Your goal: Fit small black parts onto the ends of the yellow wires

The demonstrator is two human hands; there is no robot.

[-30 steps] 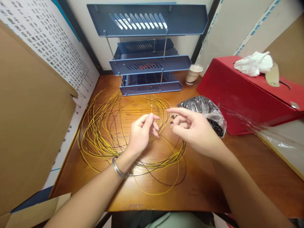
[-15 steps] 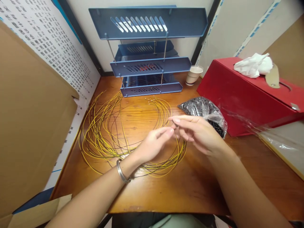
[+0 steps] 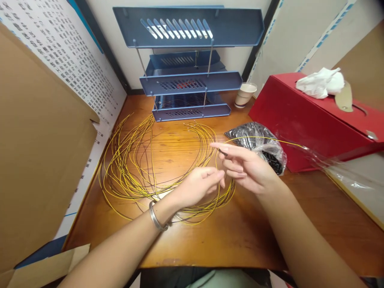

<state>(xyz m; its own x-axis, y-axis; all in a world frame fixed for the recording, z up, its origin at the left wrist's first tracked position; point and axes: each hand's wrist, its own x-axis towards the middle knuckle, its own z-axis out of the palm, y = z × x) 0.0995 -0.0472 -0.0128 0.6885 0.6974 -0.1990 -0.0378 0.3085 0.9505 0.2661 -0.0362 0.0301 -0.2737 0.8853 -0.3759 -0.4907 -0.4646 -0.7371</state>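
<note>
My right hand [image 3: 250,168] holds a small black piece [image 3: 223,152] between thumb and forefinger, its other fingers loosely curled. Just below and to the left, my left hand [image 3: 198,186] is closed, thumb against fingers, on a thin yellow wire [image 3: 267,138]. That wire bends up behind my right hand and arches over to the right, its end free in the air. Under and behind my hands lies a large loop of yellow and dark wires [image 3: 129,180] on the wooden table. A clear plastic bag [image 3: 255,134] of small black pieces sits just behind my right hand.
A blue tiered tray rack [image 3: 192,82] stands at the back, with a paper cup [image 3: 245,95] beside it. A red box [image 3: 312,120] with a crumpled white tissue on top takes up the right. Cardboard [image 3: 42,152] rises along the left edge.
My left hand has moved slightly down, away from my right fingertips. A wire now arches out to the right past my right hand, and the black piece shows clearly in its fingers.
</note>
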